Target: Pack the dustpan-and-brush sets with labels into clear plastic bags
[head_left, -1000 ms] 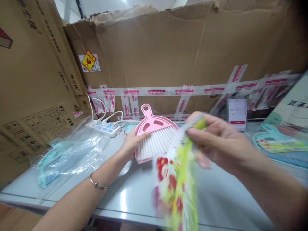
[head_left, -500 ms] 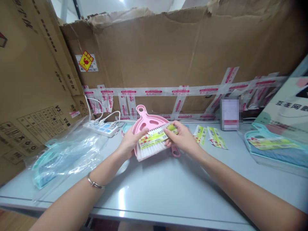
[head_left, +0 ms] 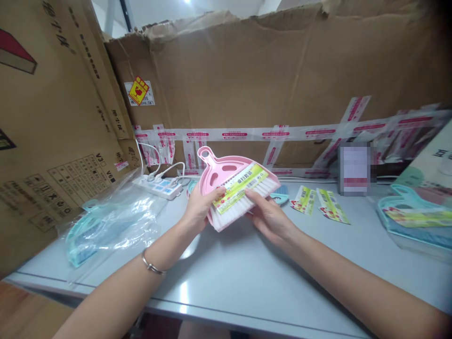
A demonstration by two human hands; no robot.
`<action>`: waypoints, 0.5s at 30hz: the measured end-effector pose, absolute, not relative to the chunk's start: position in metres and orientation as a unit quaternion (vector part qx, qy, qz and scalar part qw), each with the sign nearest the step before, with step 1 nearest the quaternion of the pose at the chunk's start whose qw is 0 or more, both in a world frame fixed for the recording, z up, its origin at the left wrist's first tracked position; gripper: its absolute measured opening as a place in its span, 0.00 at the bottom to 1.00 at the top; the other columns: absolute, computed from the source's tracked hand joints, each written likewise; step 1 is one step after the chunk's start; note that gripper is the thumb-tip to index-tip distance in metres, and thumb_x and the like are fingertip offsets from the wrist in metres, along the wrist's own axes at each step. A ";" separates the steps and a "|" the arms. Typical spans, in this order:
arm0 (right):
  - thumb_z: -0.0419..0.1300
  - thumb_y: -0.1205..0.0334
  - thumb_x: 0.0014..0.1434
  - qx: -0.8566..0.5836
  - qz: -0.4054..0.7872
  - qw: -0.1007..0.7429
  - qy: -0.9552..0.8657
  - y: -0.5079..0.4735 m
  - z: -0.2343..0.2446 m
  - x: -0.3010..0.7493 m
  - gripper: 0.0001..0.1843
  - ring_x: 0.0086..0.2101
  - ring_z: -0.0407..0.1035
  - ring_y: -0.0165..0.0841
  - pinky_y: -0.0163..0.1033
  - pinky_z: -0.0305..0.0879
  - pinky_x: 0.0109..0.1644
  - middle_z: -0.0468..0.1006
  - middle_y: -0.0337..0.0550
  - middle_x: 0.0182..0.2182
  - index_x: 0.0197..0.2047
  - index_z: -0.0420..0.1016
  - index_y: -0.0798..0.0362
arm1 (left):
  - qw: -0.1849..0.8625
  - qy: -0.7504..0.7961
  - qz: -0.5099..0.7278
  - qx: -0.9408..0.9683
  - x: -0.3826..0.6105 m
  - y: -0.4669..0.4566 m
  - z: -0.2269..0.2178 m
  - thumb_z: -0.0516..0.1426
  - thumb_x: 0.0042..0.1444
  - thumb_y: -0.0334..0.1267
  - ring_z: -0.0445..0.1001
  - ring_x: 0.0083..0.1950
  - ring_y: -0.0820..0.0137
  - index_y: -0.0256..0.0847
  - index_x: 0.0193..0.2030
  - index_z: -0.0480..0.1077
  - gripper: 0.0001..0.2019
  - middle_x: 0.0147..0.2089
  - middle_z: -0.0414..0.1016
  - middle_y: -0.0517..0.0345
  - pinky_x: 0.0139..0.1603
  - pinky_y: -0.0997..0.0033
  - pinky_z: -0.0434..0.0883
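My left hand (head_left: 198, 206) grips the left side of a pink dustpan (head_left: 242, 161), its thumb pressed on the front. A small brush with white bristles (head_left: 231, 214) lies across the pan's face. Over the brush runs a yellow-green printed label (head_left: 243, 184) with red flower pictures. My right hand (head_left: 271, 216) pinches the lower right edge of the set, thumb in front on the bristles and fingers behind. The set is tilted above the table, its looped handle pointing up to the left. Behind it, a blue-green dustpan (head_left: 280, 197) is mostly hidden.
Two loose labels (head_left: 302, 200) lie right of my hands, near a propped-up phone-like screen (head_left: 355, 167). A blue-green dustpan (head_left: 395, 195) sits far right, another (head_left: 79, 238) at left under clear plastic (head_left: 130, 219). A power strip (head_left: 160, 187) and large cardboard boxes (head_left: 229, 84) stand behind.
My right hand has slid off the label to the lower edge, so more of the label shows. The pink loop that stuck out below is out of sight. The view has shifted slightly left.
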State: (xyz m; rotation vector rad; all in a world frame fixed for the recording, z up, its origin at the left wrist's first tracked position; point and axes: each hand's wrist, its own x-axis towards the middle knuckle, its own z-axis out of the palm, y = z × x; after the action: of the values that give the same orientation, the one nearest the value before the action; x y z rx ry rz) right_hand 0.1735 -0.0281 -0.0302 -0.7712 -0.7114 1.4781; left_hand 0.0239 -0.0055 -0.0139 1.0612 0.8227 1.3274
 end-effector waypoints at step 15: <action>0.62 0.73 0.49 -0.321 0.630 0.684 -0.179 -0.025 -0.028 0.183 0.19 0.39 0.76 0.36 0.40 0.77 0.40 0.81 0.38 0.39 0.45 0.73 0.50 | -0.096 0.612 0.503 0.603 -0.096 0.013 0.046 0.52 0.58 0.48 0.60 0.58 0.54 0.38 0.35 0.72 0.15 0.49 0.70 0.46 0.61 0.50 0.52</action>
State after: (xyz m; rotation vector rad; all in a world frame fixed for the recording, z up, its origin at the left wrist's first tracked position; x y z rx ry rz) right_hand 0.1827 -0.0254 -0.0281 -0.7196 -0.4002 1.4117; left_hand -0.0957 0.0129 0.0455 2.0193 2.0496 1.6841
